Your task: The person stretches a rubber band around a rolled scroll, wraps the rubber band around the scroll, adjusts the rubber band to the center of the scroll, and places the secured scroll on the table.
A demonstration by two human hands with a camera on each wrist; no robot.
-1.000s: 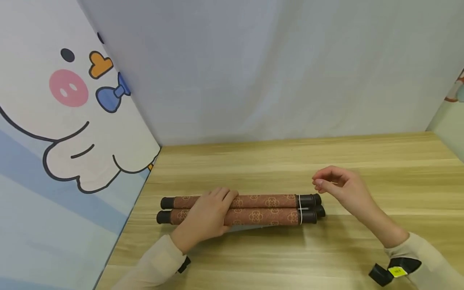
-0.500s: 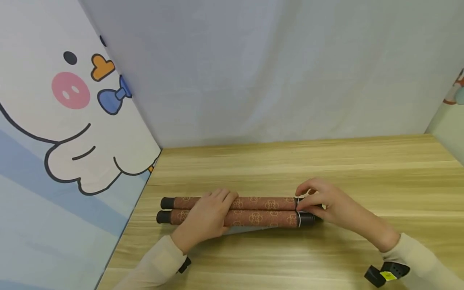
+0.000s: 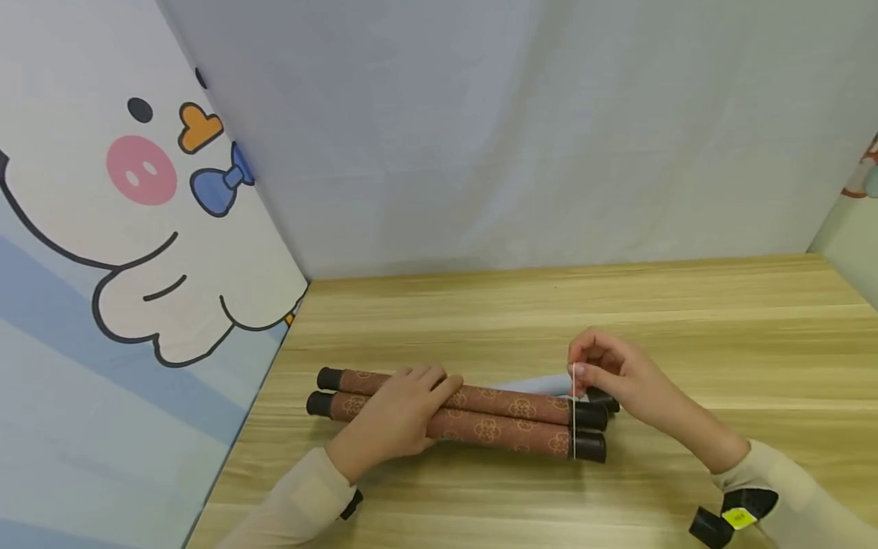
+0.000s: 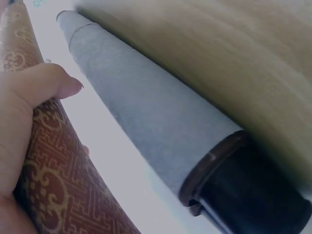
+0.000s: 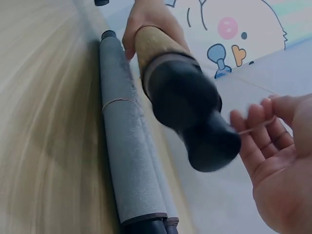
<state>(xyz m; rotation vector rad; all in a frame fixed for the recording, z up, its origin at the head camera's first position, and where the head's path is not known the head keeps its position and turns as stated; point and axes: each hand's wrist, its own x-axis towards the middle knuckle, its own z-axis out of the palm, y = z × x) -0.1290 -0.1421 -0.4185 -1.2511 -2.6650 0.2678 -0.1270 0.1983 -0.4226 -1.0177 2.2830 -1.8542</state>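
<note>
Two brown scrolls with gold flower patterns and black end caps, a far scroll (image 3: 521, 406) and a near scroll (image 3: 483, 429), lie side by side. My left hand (image 3: 394, 415) grips both from above, left of their middle. Around their right ends runs a thin white elastic band (image 3: 574, 427). My right hand (image 3: 613, 374) pinches that band between thumb and fingers and stretches it away from the black caps. Behind and below lies a grey-blue roll (image 5: 129, 151) with black ends and a thin band (image 5: 117, 100) round it; in the left wrist view this grey roll (image 4: 141, 97) lies beside my left thumb.
Everything lies on a wood-grain table (image 3: 439, 320). A pale curtain-like backdrop (image 3: 480, 152) hangs behind its far edge. To the left stands a panel with a cartoon bird (image 3: 206, 267). Each wrist carries a black camera (image 3: 748, 503).
My right hand came in to the scroll ends, took hold of the white band and now pulls it up. The scrolls' right ends swung towards me, exposing the grey roll behind them.
</note>
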